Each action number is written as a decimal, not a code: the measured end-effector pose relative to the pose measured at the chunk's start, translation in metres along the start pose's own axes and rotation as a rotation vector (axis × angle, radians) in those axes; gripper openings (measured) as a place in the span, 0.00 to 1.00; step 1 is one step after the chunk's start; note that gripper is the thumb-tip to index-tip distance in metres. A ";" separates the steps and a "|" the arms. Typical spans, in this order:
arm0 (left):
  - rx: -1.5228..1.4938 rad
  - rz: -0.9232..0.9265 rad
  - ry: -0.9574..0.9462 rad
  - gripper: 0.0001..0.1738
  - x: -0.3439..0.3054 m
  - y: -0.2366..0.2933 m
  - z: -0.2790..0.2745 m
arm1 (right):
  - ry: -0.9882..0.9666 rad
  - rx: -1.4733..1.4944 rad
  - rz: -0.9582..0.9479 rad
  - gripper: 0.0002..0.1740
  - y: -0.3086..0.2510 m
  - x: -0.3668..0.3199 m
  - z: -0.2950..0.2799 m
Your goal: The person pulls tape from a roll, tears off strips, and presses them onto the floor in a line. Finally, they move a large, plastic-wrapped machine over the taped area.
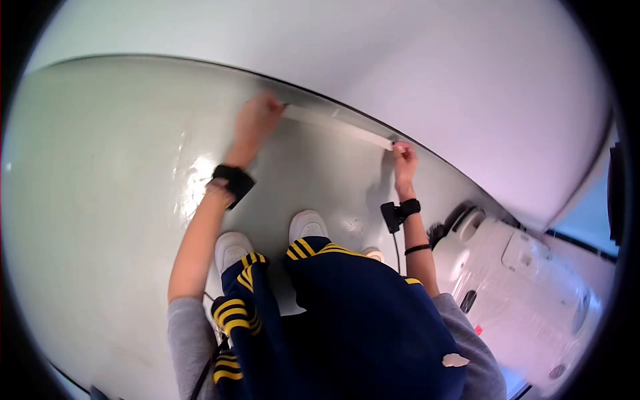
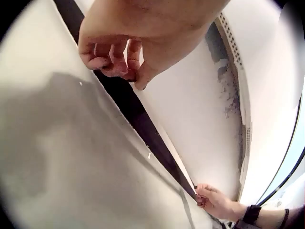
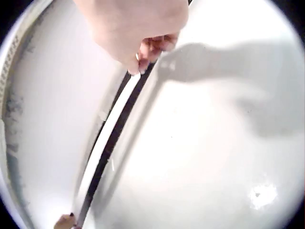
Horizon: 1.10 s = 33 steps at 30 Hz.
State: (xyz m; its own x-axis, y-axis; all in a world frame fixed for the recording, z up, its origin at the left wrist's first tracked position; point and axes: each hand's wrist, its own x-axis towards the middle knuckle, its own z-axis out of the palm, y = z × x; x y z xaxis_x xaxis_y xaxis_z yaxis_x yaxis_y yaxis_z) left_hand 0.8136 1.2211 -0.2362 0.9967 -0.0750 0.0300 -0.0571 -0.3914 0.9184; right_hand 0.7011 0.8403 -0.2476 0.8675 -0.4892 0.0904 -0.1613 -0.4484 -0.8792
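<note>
A white strip (image 1: 340, 129) is stretched between the two hands, just beside the dark seam where floor and white wall meet. The left hand (image 1: 259, 120) pinches its left end; in the left wrist view that hand (image 2: 128, 43) has curled fingers over the dark band (image 2: 143, 126). At the other end the right hand (image 1: 404, 163) pinches the strip between thumb and fingers. The right wrist view shows the strip (image 3: 102, 138) running down from the right hand (image 3: 143, 33) along the dark band (image 3: 114, 133), with the left fingertips at the bottom.
Pale glossy floor (image 1: 100, 200) spreads to the left, and a white wall (image 1: 400, 60) curves across the top. A white plastic-wrapped object (image 1: 527, 287) stands at the right. The person's white shoes (image 1: 307, 225) are below the strip. A cable hangs from the right wrist camera.
</note>
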 end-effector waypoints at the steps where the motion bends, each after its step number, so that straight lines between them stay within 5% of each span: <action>1: 0.021 0.026 0.017 0.07 0.006 0.002 0.010 | 0.022 -0.118 -0.049 0.06 0.002 0.010 -0.001; 7: 0.137 -0.019 -0.022 0.07 0.031 0.012 0.055 | 0.071 -0.609 -0.044 0.11 0.014 0.017 0.003; 8: 0.174 0.091 0.031 0.08 0.032 0.008 0.061 | 0.092 -0.702 -0.026 0.10 0.016 0.017 0.005; 11: 0.252 0.201 0.040 0.09 0.024 -0.007 0.063 | 0.200 -0.810 -0.226 0.06 0.022 0.013 0.009; 15: 0.373 0.145 -0.078 0.11 0.015 -0.011 0.064 | 0.221 -0.983 -0.166 0.08 0.021 0.007 0.014; 17: 0.381 0.153 -0.053 0.11 0.014 -0.009 0.067 | 0.349 -0.930 -0.308 0.11 0.021 0.006 0.018; 19: 0.389 0.163 -0.028 0.12 0.013 -0.006 0.068 | 0.332 -1.096 -0.204 0.16 -0.011 -0.003 0.030; 21: 0.415 0.136 -0.025 0.11 0.013 -0.005 0.066 | 0.096 -0.887 -0.397 0.21 -0.031 -0.007 0.049; 23: 0.405 0.143 -0.013 0.11 0.013 -0.008 0.066 | -0.223 -0.582 -0.376 0.25 -0.066 -0.029 0.096; 26: 0.386 0.164 0.007 0.11 0.014 -0.012 0.069 | -0.577 -0.580 -0.654 0.27 -0.105 -0.060 0.157; 29: 0.411 0.190 0.012 0.11 0.014 -0.012 0.070 | -0.626 -0.385 -0.368 0.28 -0.112 -0.069 0.178; 33: 0.367 0.153 -0.031 0.11 0.014 -0.013 0.068 | -0.648 -0.589 -0.426 0.28 -0.105 -0.057 0.152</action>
State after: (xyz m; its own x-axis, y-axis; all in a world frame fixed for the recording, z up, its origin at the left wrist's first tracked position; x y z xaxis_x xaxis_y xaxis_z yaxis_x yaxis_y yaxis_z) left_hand 0.8248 1.1628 -0.2741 0.9732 -0.1836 0.1388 -0.2274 -0.6750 0.7019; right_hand 0.7403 1.0292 -0.2315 0.9701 0.2280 -0.0834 0.1692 -0.8813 -0.4413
